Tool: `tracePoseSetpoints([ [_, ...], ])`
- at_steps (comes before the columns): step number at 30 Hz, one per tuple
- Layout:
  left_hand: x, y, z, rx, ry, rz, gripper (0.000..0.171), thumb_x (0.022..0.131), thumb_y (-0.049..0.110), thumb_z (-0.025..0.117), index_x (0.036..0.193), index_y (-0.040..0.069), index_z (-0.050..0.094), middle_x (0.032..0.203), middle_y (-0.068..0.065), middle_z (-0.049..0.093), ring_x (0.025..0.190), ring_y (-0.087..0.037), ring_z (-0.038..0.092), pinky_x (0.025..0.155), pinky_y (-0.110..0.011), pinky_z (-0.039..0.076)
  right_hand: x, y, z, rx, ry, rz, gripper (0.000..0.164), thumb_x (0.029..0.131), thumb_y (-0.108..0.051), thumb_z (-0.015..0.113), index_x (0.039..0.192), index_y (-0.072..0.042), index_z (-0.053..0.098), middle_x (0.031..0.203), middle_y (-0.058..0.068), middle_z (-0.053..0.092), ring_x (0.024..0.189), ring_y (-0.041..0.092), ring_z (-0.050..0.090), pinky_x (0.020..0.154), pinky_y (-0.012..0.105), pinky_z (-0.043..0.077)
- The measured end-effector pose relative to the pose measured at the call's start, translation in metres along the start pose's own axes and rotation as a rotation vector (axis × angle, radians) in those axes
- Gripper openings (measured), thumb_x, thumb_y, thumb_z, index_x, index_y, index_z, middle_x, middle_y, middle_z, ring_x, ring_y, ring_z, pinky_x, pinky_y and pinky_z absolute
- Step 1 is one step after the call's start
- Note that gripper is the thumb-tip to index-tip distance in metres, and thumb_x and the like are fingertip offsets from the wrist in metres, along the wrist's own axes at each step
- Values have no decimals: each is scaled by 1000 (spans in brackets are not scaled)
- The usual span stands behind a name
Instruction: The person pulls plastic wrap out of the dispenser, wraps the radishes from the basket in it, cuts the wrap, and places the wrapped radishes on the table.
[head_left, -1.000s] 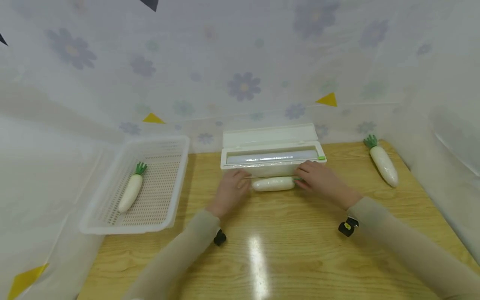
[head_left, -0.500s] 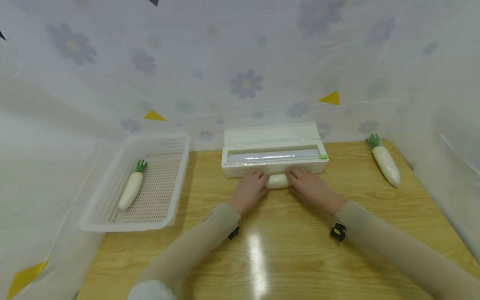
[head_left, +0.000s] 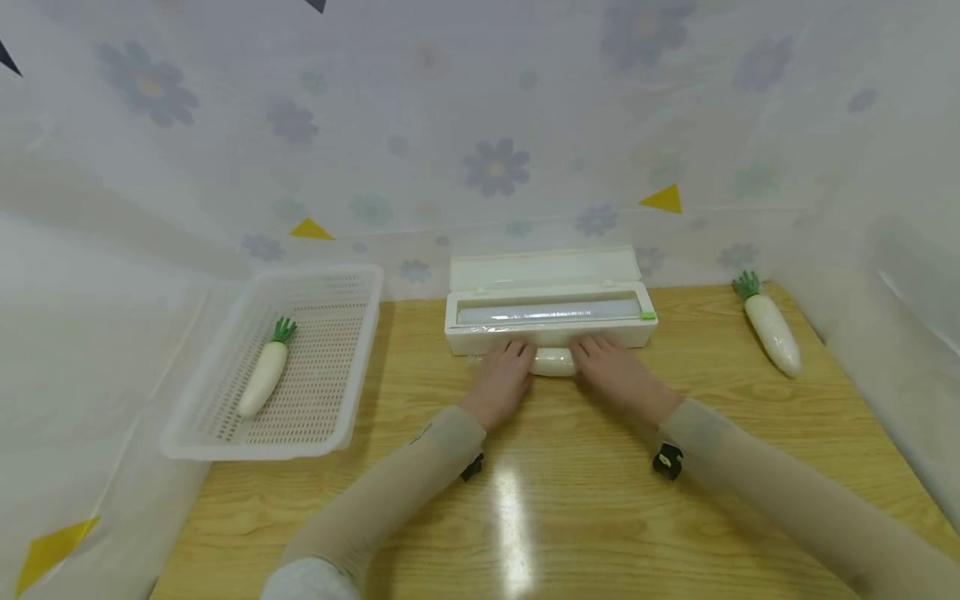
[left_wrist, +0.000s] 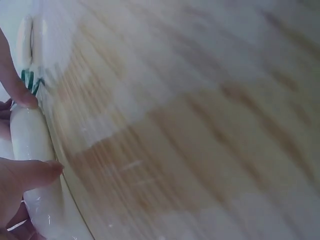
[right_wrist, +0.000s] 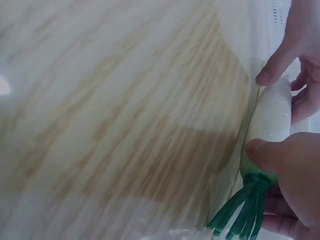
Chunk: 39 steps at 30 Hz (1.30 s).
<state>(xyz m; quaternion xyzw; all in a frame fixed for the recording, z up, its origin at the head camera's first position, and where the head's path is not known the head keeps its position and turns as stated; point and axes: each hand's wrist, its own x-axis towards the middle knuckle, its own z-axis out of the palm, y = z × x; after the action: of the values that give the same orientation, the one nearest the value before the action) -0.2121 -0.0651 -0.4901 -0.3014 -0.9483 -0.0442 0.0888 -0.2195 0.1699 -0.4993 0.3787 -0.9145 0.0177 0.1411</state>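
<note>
A white radish (head_left: pixel 553 362) with a green top lies wrapped in clear film, just in front of an open white cling film box (head_left: pixel 551 333). My left hand (head_left: pixel 501 379) grips its plain end, thumb on the near side and fingers on the far side. Near the leafy end, my right hand (head_left: pixel 617 375) holds the same radish (right_wrist: pixel 270 120) in a like way. Both thumbs press on the film in the right wrist view, where green leaves (right_wrist: pixel 245 207) stick out past the right hand. From the head, the hands cover both radish ends.
At left stands a white basket (head_left: pixel 341 417) with one radish (head_left: pixel 264 379) in it. Another radish (head_left: pixel 772 333), shiny with film, lies at the table's right back. Behind the box rises a flower-patterned curtain (head_left: pixel 495 167). The wooden table (head_left: pixel 585 517) reaches toward me.
Both hands have moved inward from the radish's ends and now grip its body, closer together. Over the last half second they have barely shifted.
</note>
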Motion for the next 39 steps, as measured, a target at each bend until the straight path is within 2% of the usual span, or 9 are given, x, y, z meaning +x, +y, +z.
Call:
tracePoseSetpoints([
  [7, -8, 2, 1, -15, -1, -1, 38, 97, 10, 72, 133, 3, 62, 130, -13, 62, 125, -30, 57, 110, -41, 46, -5, -7, -7, 148, 3, 26, 35, 94, -15, 78, 116, 6, 61, 102, 17, 65, 95, 36, 64, 87, 50, 55],
  [13, -21, 2, -4, -112, -10, 20, 28, 100, 14, 70, 126, 5, 64, 123, -11, 63, 117, -28, 58, 103, -43, 49, -11, -7, -10, 241, -37, 27, 42, 94, -14, 78, 127, 5, 61, 110, 18, 69, 100, 36, 67, 90, 51, 55],
  [17, -26, 1, -9, -174, -29, 38, 31, 99, 14, 71, 127, 5, 63, 123, -11, 67, 118, -30, 60, 106, -44, 47, -13, -5, -10, 315, -46, 26, 42, 92, -14, 80, 125, 4, 62, 111, 17, 70, 99, 35, 68, 90, 51, 56],
  [21, -27, -1, -10, -163, -72, 49, 38, 98, 17, 73, 132, 4, 61, 129, -12, 67, 123, -30, 60, 113, -44, 43, -14, -5, -11, 347, -54, 17, 44, 89, -17, 84, 123, 3, 63, 110, 15, 70, 98, 32, 68, 90, 49, 57],
  [26, -27, -4, -11, -169, -103, 76, 38, 101, 21, 70, 133, 4, 62, 132, -13, 68, 124, -30, 61, 114, -43, 43, -15, -9, -13, 313, -94, 37, 48, 88, -21, 86, 123, 3, 63, 109, 13, 67, 96, 31, 66, 88, 49, 56],
  [31, -35, -6, -12, -227, -164, 119, 40, 105, 25, 64, 138, 3, 60, 134, -15, 67, 126, -33, 60, 113, -44, 45, -22, -12, -15, 358, -99, 26, 45, 90, -22, 83, 123, 4, 66, 102, 9, 66, 89, 25, 64, 82, 46, 56],
  [35, -44, -6, -14, -276, -237, 111, 44, 108, 28, 58, 144, 3, 56, 140, -15, 63, 131, -32, 56, 115, -44, 43, -30, -14, -16, 404, -96, -1, 43, 92, -22, 81, 124, 4, 67, 100, 7, 65, 89, 22, 63, 82, 44, 56],
  [39, -48, -6, -16, -292, -274, 112, 46, 108, 29, 58, 147, 4, 54, 143, -14, 61, 132, -31, 55, 116, -42, 43, -38, -16, -18, 409, -89, -9, 45, 93, -22, 80, 126, 5, 67, 102, 8, 66, 91, 22, 64, 82, 43, 57],
])
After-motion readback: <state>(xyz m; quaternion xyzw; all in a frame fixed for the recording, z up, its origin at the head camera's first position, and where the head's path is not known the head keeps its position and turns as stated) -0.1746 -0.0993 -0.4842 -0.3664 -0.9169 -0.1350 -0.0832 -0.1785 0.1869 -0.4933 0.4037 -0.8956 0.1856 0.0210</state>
